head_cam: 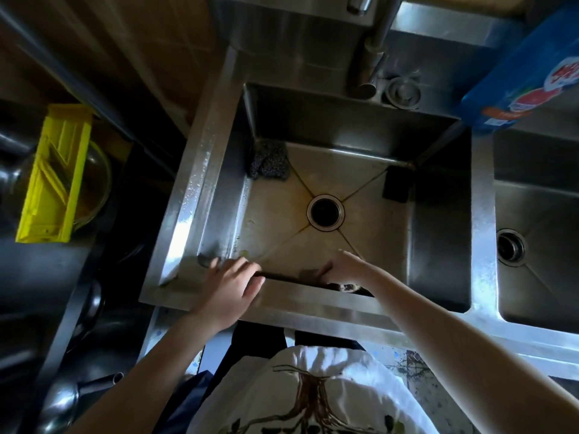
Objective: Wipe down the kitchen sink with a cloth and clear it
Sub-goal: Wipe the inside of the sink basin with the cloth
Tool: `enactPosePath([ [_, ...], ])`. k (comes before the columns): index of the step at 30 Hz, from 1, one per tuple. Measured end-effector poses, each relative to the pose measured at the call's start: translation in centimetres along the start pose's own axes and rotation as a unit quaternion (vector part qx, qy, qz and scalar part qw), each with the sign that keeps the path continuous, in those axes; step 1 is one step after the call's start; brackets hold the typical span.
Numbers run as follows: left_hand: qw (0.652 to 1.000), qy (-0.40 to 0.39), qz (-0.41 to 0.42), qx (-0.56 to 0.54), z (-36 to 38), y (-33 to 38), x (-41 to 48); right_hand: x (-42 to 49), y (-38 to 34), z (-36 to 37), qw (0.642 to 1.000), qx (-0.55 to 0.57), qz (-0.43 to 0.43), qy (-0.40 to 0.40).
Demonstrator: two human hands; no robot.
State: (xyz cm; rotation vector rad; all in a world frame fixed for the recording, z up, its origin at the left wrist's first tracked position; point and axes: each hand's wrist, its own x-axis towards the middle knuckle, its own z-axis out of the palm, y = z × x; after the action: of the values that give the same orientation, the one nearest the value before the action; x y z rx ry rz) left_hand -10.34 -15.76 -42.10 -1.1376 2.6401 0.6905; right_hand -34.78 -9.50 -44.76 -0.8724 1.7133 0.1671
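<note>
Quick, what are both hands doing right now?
Left hand: open, resting on the sink rim.
Right hand: down at the near wall; grip cannot be told.

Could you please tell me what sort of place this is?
Most likely a kitchen, at the washing-up spot. It shows a stainless steel sink with two basins side by side, a faucet standing behind the nearer basin, and a steel scourer lying in that basin's back left corner.

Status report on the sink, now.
Left hand rests on near rim of sink. Right hand low at near wall, grip unclear, dark thing under it. Scourer and black sponge in far corners.
</note>
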Motion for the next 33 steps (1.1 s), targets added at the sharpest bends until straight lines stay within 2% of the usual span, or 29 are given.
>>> enactPosePath([
  [4, 1.000, 0.015, 0.005, 0.001, -0.7, -2.0, -0.2, 1.6, -5.0, 1.8, 0.998, -0.020, -0.056, -0.007],
  [8, 0.999, 0.029, 0.012, 0.015, -1.1, -3.7, 0.0, 2.8, -6.2, 2.7, 0.997, 0.017, -0.076, -0.011],
  [14, 0.999, 0.012, 0.029, 0.018, -0.7, -3.3, 0.6, 2.6, -0.8, 2.1, 0.999, 0.030, -0.045, -0.006],
  [24, 0.999, 0.006, 0.034, 0.019, 0.5, -0.7, 1.7, -1.4, 12.5, -1.9, 0.993, -0.050, 0.096, 0.036],
  [28, 1.000, 0.011, 0.026, 0.009, 0.4, -0.7, 1.2, -1.4, 12.3, -1.7, 0.991, -0.074, 0.101, 0.043],
  [33, 1.000, 0.021, 0.015, -0.006, 0.0, -1.4, 0.3, 0.0, 8.0, -0.3, 0.994, -0.081, 0.065, 0.028],
])
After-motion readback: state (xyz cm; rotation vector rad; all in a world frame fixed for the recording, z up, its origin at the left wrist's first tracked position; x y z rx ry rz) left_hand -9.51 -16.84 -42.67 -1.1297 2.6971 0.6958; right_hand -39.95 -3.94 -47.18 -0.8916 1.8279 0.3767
